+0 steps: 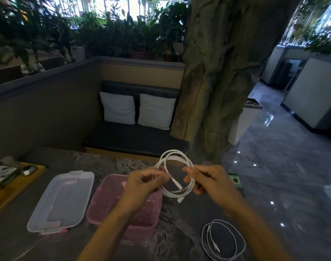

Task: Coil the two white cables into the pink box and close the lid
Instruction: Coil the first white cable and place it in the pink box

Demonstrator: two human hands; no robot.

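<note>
A thick white cable (179, 159) is wound into a loose coil and held in the air over the right end of the open pink box (112, 202). My left hand (142, 185) pinches the coil's left side. My right hand (208, 179) grips its right side, and two plug ends dangle between the hands. A second, thinner white cable (223, 240) lies in a loop on the table at the front right. The clear lid (63, 200) rests flat on the table to the left of the box.
A wooden tray (15, 187) with small items sits at the table's left edge. A green card (234, 179) lies near the right edge. Beyond the table are a dark bench with two white cushions (138, 110) and a tree-like pillar (217, 72).
</note>
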